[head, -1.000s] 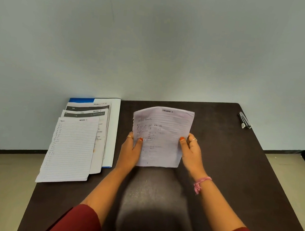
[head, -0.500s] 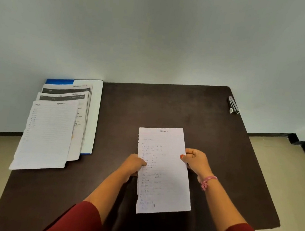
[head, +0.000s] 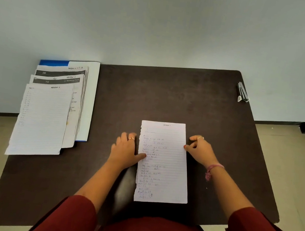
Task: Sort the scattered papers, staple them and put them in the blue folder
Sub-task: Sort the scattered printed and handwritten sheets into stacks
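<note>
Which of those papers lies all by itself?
The handwritten sheet between the hands, flat at the table's middle. The other papers overlap in a pile at the left.

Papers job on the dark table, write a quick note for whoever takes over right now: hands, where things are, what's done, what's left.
Left hand: flat on the table, thumb on the handwritten sheet's left edge.
Right hand: fingers curled at the sheet's right edge; an actual pinch is unclear.
The sheet lies flat, front centre of the table.
The other papers are stacked, fanned, on the blue folder at the far left.
Stapler: far right corner, untouched.
Done: most papers gathered.
Left: add this sheet, staple, file everything in the folder.
</note>
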`<act>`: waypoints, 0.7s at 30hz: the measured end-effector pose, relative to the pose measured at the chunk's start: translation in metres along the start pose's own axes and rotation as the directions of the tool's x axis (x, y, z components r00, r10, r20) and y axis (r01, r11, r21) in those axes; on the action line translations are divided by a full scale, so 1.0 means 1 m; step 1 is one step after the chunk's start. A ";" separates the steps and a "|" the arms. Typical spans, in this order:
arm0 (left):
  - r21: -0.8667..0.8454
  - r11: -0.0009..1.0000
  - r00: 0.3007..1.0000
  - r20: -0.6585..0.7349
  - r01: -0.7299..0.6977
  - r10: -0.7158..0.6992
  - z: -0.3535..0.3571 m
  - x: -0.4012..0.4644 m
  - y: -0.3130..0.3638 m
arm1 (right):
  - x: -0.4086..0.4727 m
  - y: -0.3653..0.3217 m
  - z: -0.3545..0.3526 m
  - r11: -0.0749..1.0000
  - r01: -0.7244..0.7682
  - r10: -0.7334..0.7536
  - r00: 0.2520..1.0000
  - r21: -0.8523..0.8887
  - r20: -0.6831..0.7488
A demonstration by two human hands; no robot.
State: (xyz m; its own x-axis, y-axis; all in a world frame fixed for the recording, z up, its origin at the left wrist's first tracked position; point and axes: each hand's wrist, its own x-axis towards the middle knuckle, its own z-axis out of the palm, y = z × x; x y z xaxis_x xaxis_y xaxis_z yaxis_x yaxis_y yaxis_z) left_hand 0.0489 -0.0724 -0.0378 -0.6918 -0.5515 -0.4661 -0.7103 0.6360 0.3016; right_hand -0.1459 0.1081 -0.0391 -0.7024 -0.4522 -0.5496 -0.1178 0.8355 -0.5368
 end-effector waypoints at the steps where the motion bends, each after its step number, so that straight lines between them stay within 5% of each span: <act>1: 0.034 0.995 0.995 0.007 -0.095 0.095 0.001 -0.002 -0.005 | 0.004 -0.003 -0.004 0.997 0.056 -0.058 0.998 -0.050 -0.023; 5: 0.142 0.937 0.941 0.159 -0.321 0.298 0.018 -0.008 -0.021 | 0.024 -0.021 -0.011 0.963 0.224 -0.221 0.975 -0.150 0.039; 11: 0.169 0.943 0.949 0.184 -0.288 0.257 0.035 -0.009 -0.029 | 0.051 -0.047 -0.009 0.850 0.315 -0.286 0.949 -0.423 0.131; 21: 0.203 0.925 0.936 0.216 -0.321 0.278 0.033 -0.006 -0.029 | 0.052 -0.050 -0.012 0.770 0.328 -0.376 0.926 -0.547 0.026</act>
State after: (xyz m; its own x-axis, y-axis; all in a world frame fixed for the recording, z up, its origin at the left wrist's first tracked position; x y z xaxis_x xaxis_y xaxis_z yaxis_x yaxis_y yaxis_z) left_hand 0.0781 -0.0699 -0.0717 -0.8166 -0.2231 -0.5323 -0.4084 0.8750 0.2598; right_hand -0.1848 0.0461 -0.0331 -0.5878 -0.7412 -0.3243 -0.7052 0.6658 -0.2436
